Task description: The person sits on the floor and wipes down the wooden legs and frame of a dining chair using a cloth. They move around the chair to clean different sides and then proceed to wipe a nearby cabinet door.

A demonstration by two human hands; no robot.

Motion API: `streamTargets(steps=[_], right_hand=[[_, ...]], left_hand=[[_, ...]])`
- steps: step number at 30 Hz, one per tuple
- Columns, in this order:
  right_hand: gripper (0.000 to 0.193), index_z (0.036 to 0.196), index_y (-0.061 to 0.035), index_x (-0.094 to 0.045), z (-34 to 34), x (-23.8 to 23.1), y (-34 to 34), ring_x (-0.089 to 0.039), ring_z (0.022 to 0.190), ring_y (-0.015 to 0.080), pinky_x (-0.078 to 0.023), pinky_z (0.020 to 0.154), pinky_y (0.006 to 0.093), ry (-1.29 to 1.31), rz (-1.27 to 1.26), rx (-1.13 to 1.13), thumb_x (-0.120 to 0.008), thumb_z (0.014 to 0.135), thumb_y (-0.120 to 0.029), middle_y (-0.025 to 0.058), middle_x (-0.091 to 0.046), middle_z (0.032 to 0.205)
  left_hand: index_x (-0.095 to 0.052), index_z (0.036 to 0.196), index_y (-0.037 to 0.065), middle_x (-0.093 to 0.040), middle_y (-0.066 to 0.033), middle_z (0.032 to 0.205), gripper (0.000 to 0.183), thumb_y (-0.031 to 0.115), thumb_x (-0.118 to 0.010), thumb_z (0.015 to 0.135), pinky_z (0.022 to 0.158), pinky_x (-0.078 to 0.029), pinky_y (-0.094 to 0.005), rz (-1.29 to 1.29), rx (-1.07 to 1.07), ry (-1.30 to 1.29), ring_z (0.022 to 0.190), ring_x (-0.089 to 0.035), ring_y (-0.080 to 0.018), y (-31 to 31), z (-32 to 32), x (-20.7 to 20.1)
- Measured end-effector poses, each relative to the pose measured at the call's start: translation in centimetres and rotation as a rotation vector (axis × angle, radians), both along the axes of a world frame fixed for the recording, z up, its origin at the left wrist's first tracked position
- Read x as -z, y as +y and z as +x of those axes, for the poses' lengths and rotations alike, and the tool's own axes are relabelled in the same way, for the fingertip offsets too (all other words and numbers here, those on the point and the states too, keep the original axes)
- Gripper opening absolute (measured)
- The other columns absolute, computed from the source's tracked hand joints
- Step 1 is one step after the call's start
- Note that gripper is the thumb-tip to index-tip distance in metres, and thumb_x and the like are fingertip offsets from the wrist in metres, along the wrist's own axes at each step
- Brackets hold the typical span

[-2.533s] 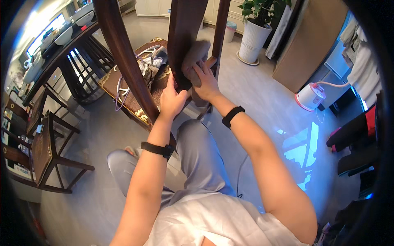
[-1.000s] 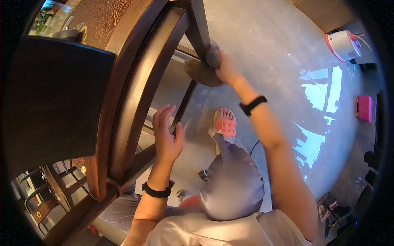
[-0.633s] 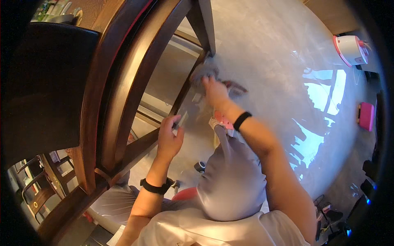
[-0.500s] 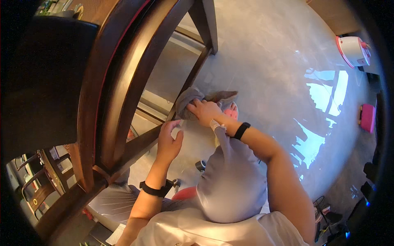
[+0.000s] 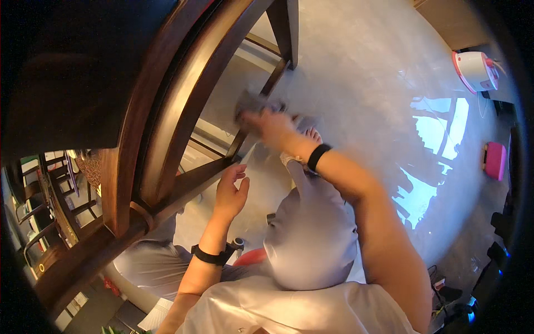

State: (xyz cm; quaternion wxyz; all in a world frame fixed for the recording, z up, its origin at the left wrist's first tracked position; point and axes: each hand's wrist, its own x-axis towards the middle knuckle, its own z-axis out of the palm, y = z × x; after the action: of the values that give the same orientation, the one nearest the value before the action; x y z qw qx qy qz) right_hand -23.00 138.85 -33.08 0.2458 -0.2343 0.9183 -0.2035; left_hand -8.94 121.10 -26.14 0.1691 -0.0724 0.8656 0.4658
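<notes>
My right hand (image 5: pixel 272 129), smeared by motion, grips a grey cloth (image 5: pixel 248 106) against the thin lower rail (image 5: pixel 276 75) of a dark brown wooden furniture frame. Part of the cloth hangs past the rail, and its outline is blurred. My left hand (image 5: pixel 231 190) holds nothing; its fingers are loosely bent with the thumb apart, close to the near end of the lower wooden beam (image 5: pixel 192 186). A black band circles each of my wrists. Just beyond my bent knee (image 5: pixel 311 239), my foot (image 5: pixel 313 133) shows partly behind the right forearm.
A large dark panel (image 5: pixel 72 83) and thick upright beams (image 5: pixel 183 106) fill the left side. Chairs (image 5: pixel 61 195) stand at the far left. On the shiny grey floor (image 5: pixel 356 72), a white and red appliance (image 5: pixel 475 71) and a pink box (image 5: pixel 495 160) sit at the right. Cables (image 5: pixel 439 278) lie lower right.
My right hand has moved the cloth farther along the lower rail, away from me and slightly left. The left hand stays nearly in place. The view has shifted a little.
</notes>
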Motion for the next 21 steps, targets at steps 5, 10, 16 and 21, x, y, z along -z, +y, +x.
streamTargets(steps=[5,10,16,21], right_hand=[[0.067,0.140,-0.0326,-0.045,1.7,-0.4,-2.5,-0.066,0.088,0.0327,-0.054,0.069,0.0436,-0.054,-0.170,-0.469,-0.064,0.078,-0.020,0.0155,-0.066,0.099],[0.065,0.139,-0.0332,-0.047,-0.2,-0.1,-0.5,-0.069,0.091,0.0340,-0.055,0.072,0.0438,0.027,-0.115,-0.192,-0.064,0.079,-0.016,0.0134,-0.069,0.102],[0.063,0.139,-0.0335,-0.046,-5.7,1.3,5.2,-0.069,0.087,0.0358,-0.056,0.069,0.0447,0.246,0.013,0.358,-0.063,0.082,-0.016,0.0141,-0.067,0.100],[0.067,0.144,-0.0344,-0.041,0.1,-0.1,0.2,-0.069,0.088,0.0348,-0.056,0.071,0.0456,0.052,0.046,0.050,-0.062,0.082,-0.016,0.0182,-0.063,0.106]], left_hand=[[-0.058,0.123,0.004,-0.061,-0.0124,0.119,0.035,0.009,-0.063,0.089,0.074,-0.051,-0.0301,-0.030,0.049,-0.064,0.104,-0.063,-0.0214,-0.2,0.3,0.5],[-0.058,0.118,0.001,-0.060,-0.0154,0.112,0.033,0.007,-0.061,0.086,0.084,-0.050,-0.0358,-0.048,0.021,0.005,0.098,-0.064,-0.0261,-1.2,0.3,0.6],[-0.055,0.123,0.003,-0.057,-0.0154,0.117,0.038,0.008,-0.061,0.086,0.084,-0.050,-0.0366,-0.089,0.027,0.046,0.100,-0.062,-0.0266,-0.8,-1.0,1.0],[-0.054,0.123,0.003,-0.056,-0.0157,0.118,0.038,0.010,-0.061,0.086,0.081,-0.051,-0.0362,-0.031,0.033,-0.079,0.100,-0.062,-0.0267,0.0,-0.9,0.3]])
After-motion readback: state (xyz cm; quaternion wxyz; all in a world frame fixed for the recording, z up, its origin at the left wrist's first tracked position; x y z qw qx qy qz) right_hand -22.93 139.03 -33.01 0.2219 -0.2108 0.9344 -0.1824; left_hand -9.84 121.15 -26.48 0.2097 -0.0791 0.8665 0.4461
